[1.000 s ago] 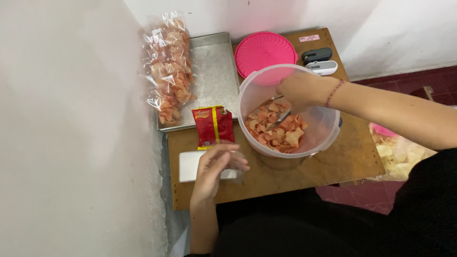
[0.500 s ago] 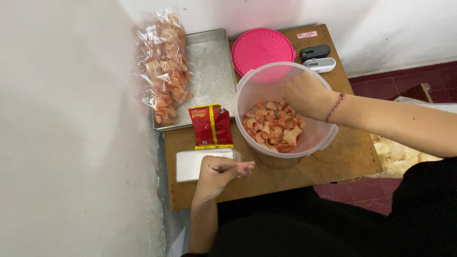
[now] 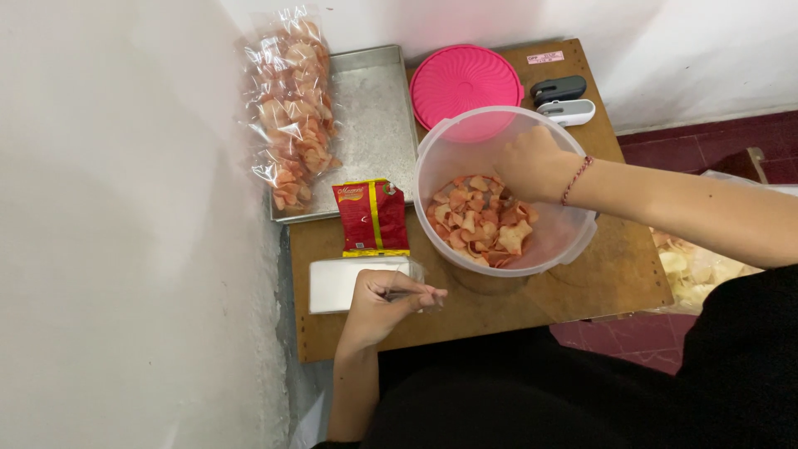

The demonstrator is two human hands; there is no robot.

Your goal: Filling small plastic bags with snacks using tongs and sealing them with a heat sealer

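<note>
- Desk [image 3: 582, 291]: small brown wooden top set in a corner, a white wall along its left side and another behind; dark red floor to the right.
- Clear plastic tub [image 3: 505, 189]: round, lidless, mid-desk toward the right; holds a layer of orange-pink crackers [image 3: 482, 220] over its bottom.
- Right hand [image 3: 536, 162]: reaches over the tub's far rim and down inside, just above the crackers; fingers curl downward, and whether the grip is closed on any cracker cannot be told. A thin cord bracelet sits at the wrist.
- Left hand [image 3: 384, 303]: rests at the near-left part of the desk, on the right end of a flat stack of clear bags [image 3: 345, 283]; thumb and fingers pressed together, pinching the top sheet.
- Red snack packet [image 3: 371, 218]: lies flat between the bag stack and the metal tray, just left of the tub.
- Metal tray [image 3: 374, 125]: shallow, rectangular, at the far left; its left half carries a long filled bag of crackers [image 3: 291, 112] lying along the wall.
- Pink round lid [image 3: 465, 83]: behind the tub, partly covered by its rim.
- Two small devices, one dark [image 3: 559, 87], one white [image 3: 567, 111]: far right corner, side by side.
- Bag of pale crackers [image 3: 694, 270]: off the desk's right edge, low down.
- Open room: bare wood along the near edge and right of the tub; the left and far sides are crowded by walls, tray and lid.
</note>
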